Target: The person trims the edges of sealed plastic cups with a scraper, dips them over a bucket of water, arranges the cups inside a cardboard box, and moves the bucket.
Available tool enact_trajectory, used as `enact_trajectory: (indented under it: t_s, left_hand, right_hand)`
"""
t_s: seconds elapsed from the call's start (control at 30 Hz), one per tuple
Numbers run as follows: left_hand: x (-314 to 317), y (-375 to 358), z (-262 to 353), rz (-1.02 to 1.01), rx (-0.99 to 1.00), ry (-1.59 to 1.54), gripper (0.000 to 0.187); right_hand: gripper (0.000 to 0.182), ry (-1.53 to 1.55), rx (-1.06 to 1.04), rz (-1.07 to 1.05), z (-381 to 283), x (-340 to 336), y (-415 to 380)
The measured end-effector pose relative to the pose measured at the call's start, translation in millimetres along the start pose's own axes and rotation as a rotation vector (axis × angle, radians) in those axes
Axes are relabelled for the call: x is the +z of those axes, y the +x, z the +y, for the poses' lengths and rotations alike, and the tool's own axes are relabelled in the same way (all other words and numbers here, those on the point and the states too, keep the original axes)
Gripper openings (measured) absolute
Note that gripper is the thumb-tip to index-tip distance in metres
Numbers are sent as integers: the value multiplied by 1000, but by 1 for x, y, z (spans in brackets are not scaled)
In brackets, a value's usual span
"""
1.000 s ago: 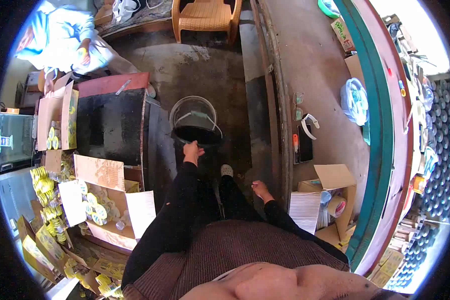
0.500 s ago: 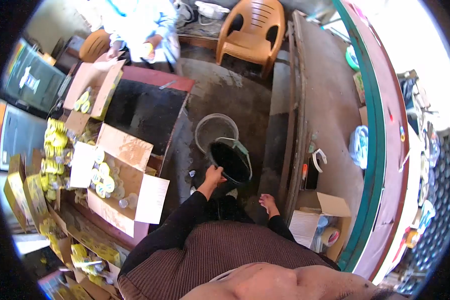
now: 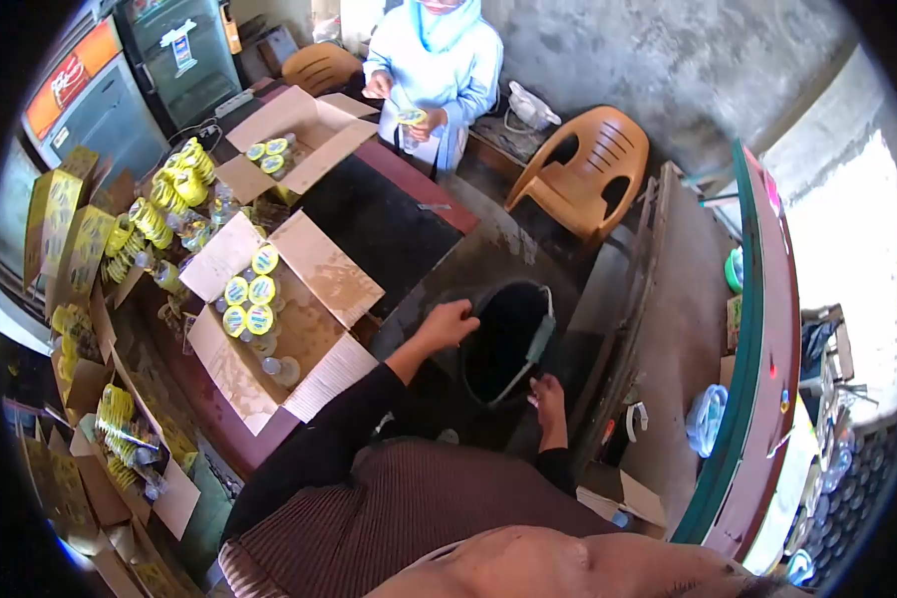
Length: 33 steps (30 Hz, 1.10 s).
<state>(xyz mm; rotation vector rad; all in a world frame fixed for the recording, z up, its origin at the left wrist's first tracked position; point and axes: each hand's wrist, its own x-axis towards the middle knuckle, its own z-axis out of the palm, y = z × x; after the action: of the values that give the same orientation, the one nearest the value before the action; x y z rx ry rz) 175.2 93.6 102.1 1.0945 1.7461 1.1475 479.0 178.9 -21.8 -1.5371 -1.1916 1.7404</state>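
A black bucket (image 3: 503, 344) with a pale handle and a green grip hangs or stands in front of me, its dark opening facing up. My left hand (image 3: 449, 326) is closed on the bucket's left rim. Near the lower right side of the rim is my right hand (image 3: 546, 399), its fingers bent together; whether they hold anything is too small to make out. To the left, an open cardboard box (image 3: 329, 271) holds several cups with yellow lids (image 3: 260, 290).
Across the dark table (image 3: 399, 224), a person (image 3: 437, 75) in light blue holds a yellow-lidded cup. Behind the bucket stands an orange plastic chair (image 3: 590, 174). A long wooden bench (image 3: 683, 289) runs along the right. Another open box (image 3: 314, 149) sits farther back.
The view has swung, showing more of the wall and the person. The bucket appears higher and larger, raised with my left hand. My right hand has come closer to its rim.
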Motion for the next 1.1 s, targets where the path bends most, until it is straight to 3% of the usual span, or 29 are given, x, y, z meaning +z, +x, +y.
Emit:
enact_trajectory:
  t_s: [0.2,0.37,0.5,0.6,0.73,0.83,0.9,0.97,1.03,1.1]
  left_hand:
    - [-128,16,-9,286,118,40,25]
    - [-219,31,-34,575,102,121,28]
    - [-266,51,-96,648,67,324,33]
    - [-281,51,-146,630,27,243,37]
    - [-263,14,-161,738,98,203,35]
    - [-237,-16,-180,739,115,186,35]
    - [-212,-39,-179,711,137,265,37]
    - [-194,-56,-171,661,172,313,39]
    - [-175,-67,-177,581,14,229,47]
    - [-160,-70,-180,599,30,263,51]
  right_hand:
    - [40,-82,-336,-150,-101,112,43]
    - [38,-73,-398,-233,-153,224,60]
    - [40,-143,-356,-204,-141,290,85]
    - [36,-213,-384,-111,-156,320,55]
    - [25,-283,-369,-221,-159,337,69]
    - [19,-234,-329,-69,-160,347,75]
    - [16,-26,-149,-265,-159,344,68]
    - [17,-17,-190,-226,-153,356,73]
    - [19,-14,-215,-178,-144,359,63]
    - [26,75,-206,-136,-145,367,53]
